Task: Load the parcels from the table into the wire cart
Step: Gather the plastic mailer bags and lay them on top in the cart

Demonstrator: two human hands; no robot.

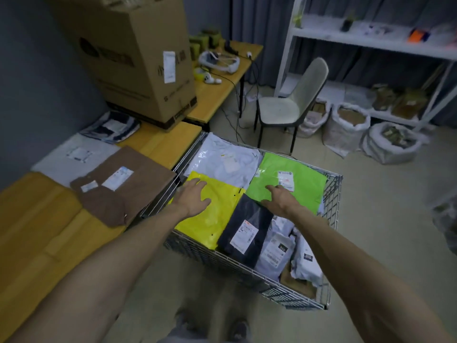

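Note:
The wire cart (237, 266) stands right of the wooden table (37, 231) and holds several parcels. My left hand (191, 198) lies flat with straight fingers on a yellow parcel (210, 224). My right hand (278, 199) rests with spread fingers on a green parcel (296, 191), beside a black parcel (244, 229). A white parcel (227, 159) lies at the cart's far end. On the table lie a brown parcel (123, 186), a white parcel (74, 157) and a blue-and-white parcel (111, 127).
A big cardboard box (133, 53) stands on the table's far part. A chair (289, 102) is behind the cart. White shelves (371, 43) and open sacks (346, 127) line the right wall. Cables hang off a second table (217, 90).

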